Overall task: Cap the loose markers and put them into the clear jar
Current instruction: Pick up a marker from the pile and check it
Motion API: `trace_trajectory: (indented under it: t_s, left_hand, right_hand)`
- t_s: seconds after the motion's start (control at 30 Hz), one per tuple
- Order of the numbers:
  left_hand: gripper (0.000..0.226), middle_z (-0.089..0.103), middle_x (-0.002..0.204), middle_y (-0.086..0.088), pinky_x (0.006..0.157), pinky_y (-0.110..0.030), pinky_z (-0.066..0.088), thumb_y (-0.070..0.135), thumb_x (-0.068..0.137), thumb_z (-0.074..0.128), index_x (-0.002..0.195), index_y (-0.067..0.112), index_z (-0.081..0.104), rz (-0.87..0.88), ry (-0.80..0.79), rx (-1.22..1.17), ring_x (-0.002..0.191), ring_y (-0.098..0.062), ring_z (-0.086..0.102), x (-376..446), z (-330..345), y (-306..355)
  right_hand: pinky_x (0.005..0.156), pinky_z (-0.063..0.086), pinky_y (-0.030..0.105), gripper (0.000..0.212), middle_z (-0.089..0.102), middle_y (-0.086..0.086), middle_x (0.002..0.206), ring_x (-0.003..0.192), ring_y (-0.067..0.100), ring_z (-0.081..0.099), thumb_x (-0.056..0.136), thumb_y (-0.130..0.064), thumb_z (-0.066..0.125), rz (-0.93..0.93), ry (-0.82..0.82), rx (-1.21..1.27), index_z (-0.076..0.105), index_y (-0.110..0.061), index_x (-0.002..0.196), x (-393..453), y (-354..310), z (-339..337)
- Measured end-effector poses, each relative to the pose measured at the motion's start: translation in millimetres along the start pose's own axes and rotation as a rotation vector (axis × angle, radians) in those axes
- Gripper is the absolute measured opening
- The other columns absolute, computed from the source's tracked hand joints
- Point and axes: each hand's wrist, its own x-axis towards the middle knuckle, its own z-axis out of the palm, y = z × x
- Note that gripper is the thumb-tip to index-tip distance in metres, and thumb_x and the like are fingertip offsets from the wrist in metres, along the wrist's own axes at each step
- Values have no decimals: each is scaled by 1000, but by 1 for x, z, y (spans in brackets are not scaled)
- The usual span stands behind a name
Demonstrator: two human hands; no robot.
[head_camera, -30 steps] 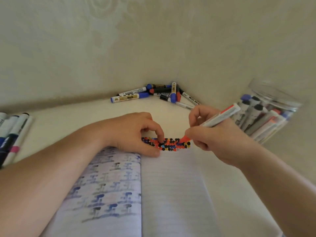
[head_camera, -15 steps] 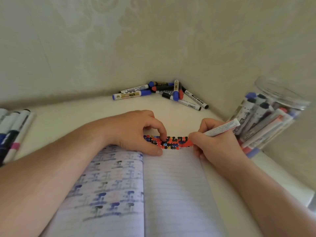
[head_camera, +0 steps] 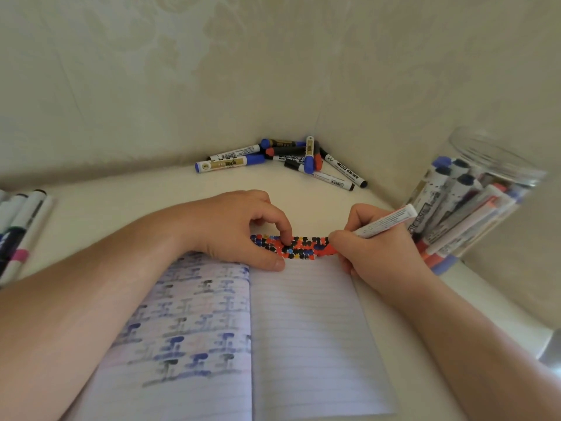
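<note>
My right hand [head_camera: 382,256] grips a white marker [head_camera: 385,221] like a pen, its hidden tip down at the right end of a strip of red, black and blue dots [head_camera: 303,250]. The strip runs along the top of an open lined notebook [head_camera: 303,329]. My left hand [head_camera: 239,226] rests on the notebook's top edge, fingers curled, index fingertip and thumb pressing the page. The clear jar [head_camera: 501,159] stands at the right, holding several markers [head_camera: 455,205]. Several loose markers [head_camera: 291,159] lie piled in the back corner.
More markers [head_camera: 21,226] lie side by side at the left edge of the pale table [head_camera: 121,202]. Walls close off the back and the right, just behind the jar. The table's right edge drops off below the jar.
My right hand came down from a raised position and brought the marker to the dotted strip. The left hand stayed on the notebook.
</note>
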Motion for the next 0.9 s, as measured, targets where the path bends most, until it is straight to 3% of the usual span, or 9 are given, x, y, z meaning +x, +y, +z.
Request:
trace_trajectory:
  t_s: [0.23, 0.33, 0.53, 0.7, 0.9]
  left_hand:
    - [36, 50, 104, 20, 86, -27, 45, 68, 75, 79, 107, 63, 63, 2, 12, -17, 97, 7, 48, -1, 0, 0]
    - [36, 50, 105, 20, 88, -29, 47, 68, 75, 78, 107, 63, 63, 4, 7, -19, 97, 7, 49, -1, 1, 0]
    - [36, 50, 106, 21, 91, -31, 48, 68, 74, 78, 107, 63, 64, 0, -1, -26, 98, 5, 50, -1, 0, 2]
    - [36, 51, 106, 20, 92, -32, 49, 67, 74, 79, 106, 63, 64, -1, 0, -34, 98, 4, 50, -2, 0, 2]
    - [39, 51, 106, 19, 92, -31, 48, 69, 74, 78, 109, 62, 63, -3, -5, -30, 98, 5, 49, -1, 0, 2]
  right_hand:
    - [46, 39, 27, 33, 57, 22, 56, 46, 17, 49, 80, -5, 75, -6, -33, 5, 47, -5, 63, -1, -1, 1]
    - [49, 38, 30, 34, 50, 11, 54, 50, 18, 48, 78, -6, 73, -13, -17, -17, 43, -9, 62, 1, -1, 2]
    - [48, 42, 29, 31, 61, 24, 61, 47, 18, 52, 83, -4, 74, -20, -23, 16, 49, -7, 65, -1, -1, 0]
    - [45, 38, 26, 34, 54, 13, 54, 47, 17, 49, 81, -5, 76, -19, -57, 10, 45, -2, 67, -1, -1, 0]
    - [49, 42, 28, 31, 56, 12, 54, 49, 16, 51, 82, -6, 74, -14, -16, -2, 48, -7, 65, 0, 1, 1]
